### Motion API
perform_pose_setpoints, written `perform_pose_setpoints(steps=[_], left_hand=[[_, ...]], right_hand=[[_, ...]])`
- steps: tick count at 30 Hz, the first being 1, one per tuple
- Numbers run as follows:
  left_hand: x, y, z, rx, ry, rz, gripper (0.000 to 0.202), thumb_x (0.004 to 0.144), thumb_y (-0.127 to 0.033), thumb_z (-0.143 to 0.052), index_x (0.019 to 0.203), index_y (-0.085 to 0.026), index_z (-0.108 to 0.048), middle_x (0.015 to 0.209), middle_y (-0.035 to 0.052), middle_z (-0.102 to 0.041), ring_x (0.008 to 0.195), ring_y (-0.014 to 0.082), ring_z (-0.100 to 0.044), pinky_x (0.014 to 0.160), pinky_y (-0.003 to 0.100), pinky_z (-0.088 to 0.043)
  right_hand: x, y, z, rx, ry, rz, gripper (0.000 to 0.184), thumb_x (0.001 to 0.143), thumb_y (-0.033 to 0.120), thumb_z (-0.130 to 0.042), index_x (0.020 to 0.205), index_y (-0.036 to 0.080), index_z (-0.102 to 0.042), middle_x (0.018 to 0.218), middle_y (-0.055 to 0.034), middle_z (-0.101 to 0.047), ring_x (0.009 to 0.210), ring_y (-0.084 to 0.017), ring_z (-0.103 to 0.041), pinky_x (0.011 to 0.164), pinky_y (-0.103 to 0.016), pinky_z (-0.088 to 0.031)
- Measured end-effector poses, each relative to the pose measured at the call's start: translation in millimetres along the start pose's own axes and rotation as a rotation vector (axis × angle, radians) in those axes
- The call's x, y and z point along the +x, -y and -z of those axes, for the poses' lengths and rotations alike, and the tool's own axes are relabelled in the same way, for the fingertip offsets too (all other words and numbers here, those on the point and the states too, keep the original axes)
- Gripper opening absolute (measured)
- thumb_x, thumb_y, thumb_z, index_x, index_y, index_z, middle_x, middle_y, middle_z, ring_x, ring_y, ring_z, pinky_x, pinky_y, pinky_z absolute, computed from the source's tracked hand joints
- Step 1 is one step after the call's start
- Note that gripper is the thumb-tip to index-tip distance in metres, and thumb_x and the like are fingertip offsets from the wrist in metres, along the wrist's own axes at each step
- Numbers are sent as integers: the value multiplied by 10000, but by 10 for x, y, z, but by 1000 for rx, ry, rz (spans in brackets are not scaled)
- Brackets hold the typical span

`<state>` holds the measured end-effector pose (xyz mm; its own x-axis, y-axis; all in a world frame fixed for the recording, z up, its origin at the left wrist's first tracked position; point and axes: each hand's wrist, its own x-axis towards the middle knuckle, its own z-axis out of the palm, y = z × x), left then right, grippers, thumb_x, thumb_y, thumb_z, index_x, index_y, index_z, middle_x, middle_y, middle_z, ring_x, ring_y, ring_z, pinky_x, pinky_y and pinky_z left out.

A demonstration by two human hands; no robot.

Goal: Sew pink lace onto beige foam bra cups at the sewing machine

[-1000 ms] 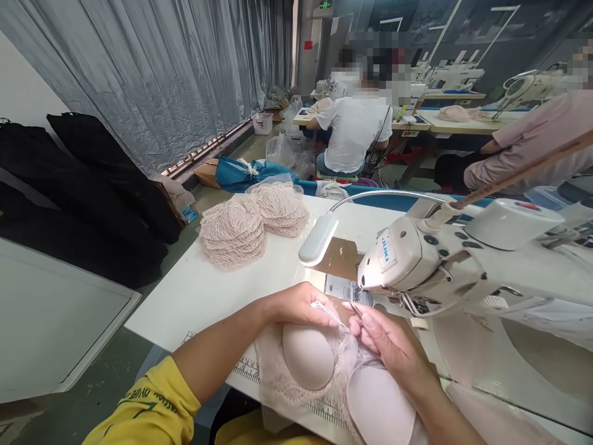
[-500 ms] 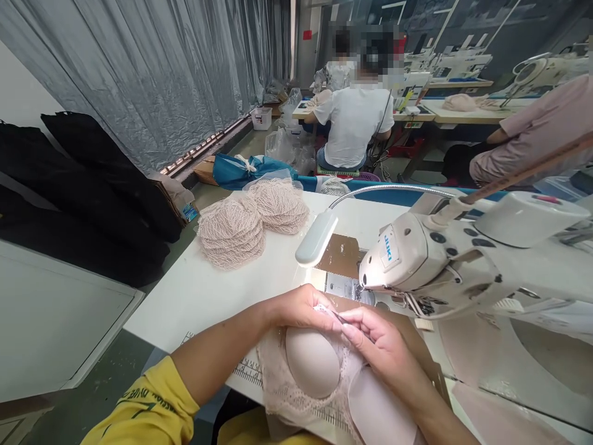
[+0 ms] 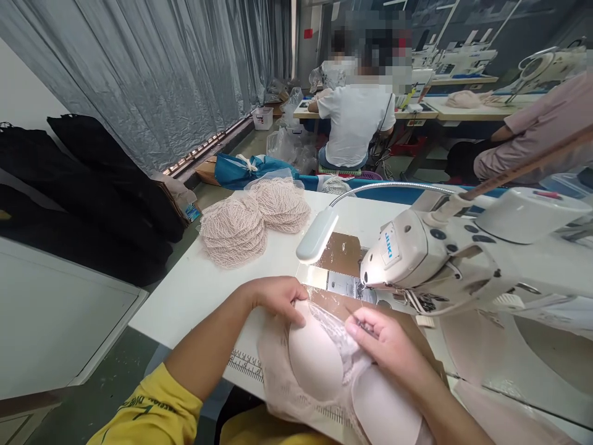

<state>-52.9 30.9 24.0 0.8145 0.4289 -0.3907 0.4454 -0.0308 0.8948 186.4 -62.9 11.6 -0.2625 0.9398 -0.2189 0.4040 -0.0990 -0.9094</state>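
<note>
A pale pink bra (image 3: pixel 316 361) with smooth moulded cups and lace edging lies at the table's front edge, its inner side facing up. My left hand (image 3: pixel 282 300) pinches the top edge of the left cup between thumb and fingers. Closed over the lace between the cups, my right hand (image 3: pixel 382 337) holds a thin, dark, pointed tool (image 3: pixel 353 313); its tip sticks out past the fingers, and the rest is mostly hidden. Whether the right fingertips also grip the lace, I cannot tell.
A white JUKI sewing machine (image 3: pixel 398 247) stands to the right, with a lamp (image 3: pixel 317 236) on a bendable neck. Stacked lace pieces (image 3: pixel 234 232) lie at the table's back left. A printed ruler (image 3: pixel 245 364) runs along the front edge. Several people sit beyond.
My hands have moved apart. The left has shifted left to the cup's top edge, drawing the lace open. The tool's tip now shows beyond my right fingers.
</note>
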Motion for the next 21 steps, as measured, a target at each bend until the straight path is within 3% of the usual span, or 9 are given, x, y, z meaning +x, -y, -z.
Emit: perform_pose_setpoints(steps=[3,7,9,13,16,21], left_hand=[[-73,-10,54,-77,-96,-56,300,712,-394,-743,731,-117,-631,623,-31,-494,571,84,-427,508,190,-315],[-27,-54,-49,-153,-171,-102,316,723,-411,-735,776,-116,-634,672,-20,-511,632,100,-464,559,194,-352],[29,-75,-132,-177,-199,-114,323,708,-415,-744,784,-122,-630,687,-18,-520,644,104,-474,563,192,-359],[132,-94,-265,-176,-268,-150,325,697,-409,-753,738,-124,-602,685,-25,-495,639,93,-448,548,180,-337],[170,-92,-311,-208,-272,-160,300,716,-386,-740,752,-117,-612,695,-18,-505,650,96,-451,560,186,-343],[156,-106,-311,-346,-226,-144,300,720,-371,-739,869,-116,-684,750,20,-592,687,130,-523,633,230,-407]], right_hand=[[2,-35,-24,16,108,23,336,871,485,-529,673,213,-550,646,15,-538,619,-151,-504,561,-262,-422],[39,-61,-79,120,-55,51,315,870,513,-520,888,209,-602,852,-39,-632,829,-210,-582,731,-310,-481],[50,-42,-90,137,-64,65,318,849,505,-563,938,203,-605,922,-53,-642,891,-224,-582,792,-324,-477],[27,12,-84,167,-19,44,288,878,479,-533,863,204,-615,810,-26,-628,762,-189,-573,680,-287,-477],[14,1,-82,176,-37,41,284,868,477,-546,869,203,-621,808,-27,-636,760,-188,-582,663,-276,-478],[22,-94,-94,284,-116,41,351,858,487,-569,1071,208,-577,884,-47,-645,837,-193,-608,744,-288,-497]])
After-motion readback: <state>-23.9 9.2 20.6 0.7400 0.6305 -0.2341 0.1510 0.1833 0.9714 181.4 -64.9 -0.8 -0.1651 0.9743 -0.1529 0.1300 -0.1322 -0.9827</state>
